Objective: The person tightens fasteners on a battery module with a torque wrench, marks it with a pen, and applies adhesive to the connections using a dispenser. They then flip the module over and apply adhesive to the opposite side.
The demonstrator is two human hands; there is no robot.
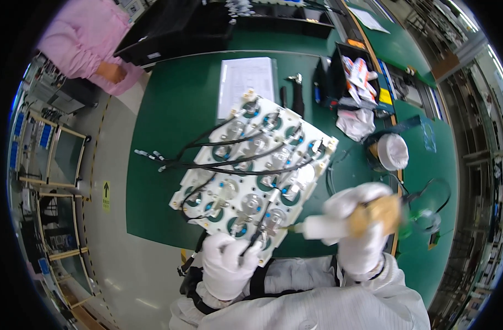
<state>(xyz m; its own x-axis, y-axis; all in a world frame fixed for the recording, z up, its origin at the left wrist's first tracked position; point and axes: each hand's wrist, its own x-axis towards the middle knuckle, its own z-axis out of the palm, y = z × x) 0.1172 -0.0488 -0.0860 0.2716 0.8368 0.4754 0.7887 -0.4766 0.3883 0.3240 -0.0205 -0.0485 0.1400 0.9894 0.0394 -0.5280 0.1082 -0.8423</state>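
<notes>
A white rectangular fixture plate (207,190) with several round metal fittings lies tilted on the green mat. Black cables (218,151) run across it and trail off to the left. My left hand (227,265), in a white glove, pinches a black cable at the plate's near edge. My right hand (362,228), also gloved, grips a white dispensing syringe (317,226) with a tan, blurred rear part. Its thin tip points left and reaches the plate's near right corner.
A white paper sheet (246,80) lies behind the plate. A black bin (350,74) with packets, a crumpled white cloth (357,122) and a white lidded cup (392,151) stand to the right. A person in pink (86,41) works at the far left.
</notes>
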